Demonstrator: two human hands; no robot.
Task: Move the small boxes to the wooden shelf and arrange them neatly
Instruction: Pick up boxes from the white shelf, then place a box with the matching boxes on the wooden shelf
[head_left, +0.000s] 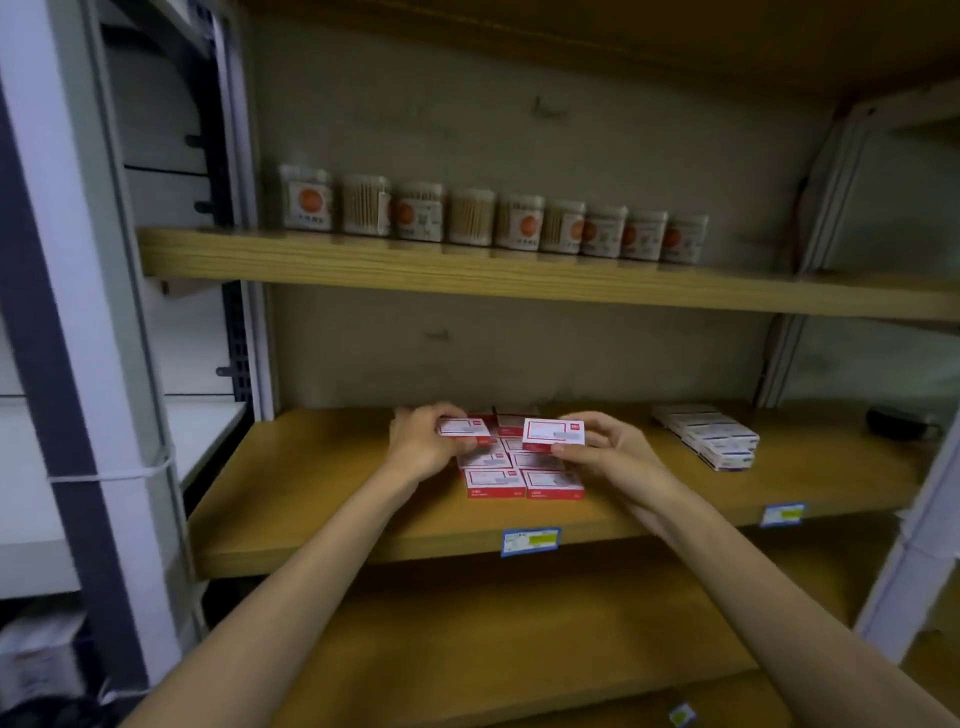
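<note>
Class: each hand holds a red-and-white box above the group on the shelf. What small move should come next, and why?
Probably lower the right hand's box onto the rows of boxes, edges squared. The right hand holds it just above them, while the left hand grips another box.

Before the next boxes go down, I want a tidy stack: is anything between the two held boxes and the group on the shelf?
Nothing visible. The left hand and right hand each hold a red-and-white box just above the group of boxes on the wooden shelf.
</note>
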